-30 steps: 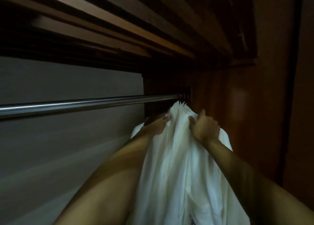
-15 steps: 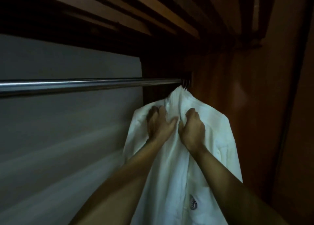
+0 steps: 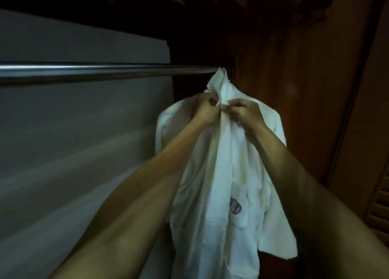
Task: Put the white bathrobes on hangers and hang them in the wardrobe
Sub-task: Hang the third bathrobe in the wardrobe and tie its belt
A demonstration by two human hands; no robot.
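Far left to centre: metal rail (image 3: 105,71) running across the wardrobe, bare along its visible length, ending at the far right where the white bathrobe (image 3: 227,173) hangs from it. Hook and hanger hidden under the collar; cannot tell exactly how seated.

Changed over the last second: robe gone from a bunched mass held up under the rail to a hanging shape with both shoulders spread and the chest logo showing. Collar now right up at the rail end. Hands shifted from gripping cloth low on the front to working at the lapels just below the collar.

Left hand (image 3: 205,110), fingers curled, pinching the left front edge. Right hand (image 3: 245,115), just beside it, pinching the right front edge; the two nearly touching across the opening, drawing the lapels together.

Right: wooden wardrobe wall (image 3: 294,89) close behind the robe, louvred door (image 3: 381,205) at the near right edge.

Judged meaning: weight apparently on the rail, so hanging of this robe looks done bar tidying the front. Other robes out of view.
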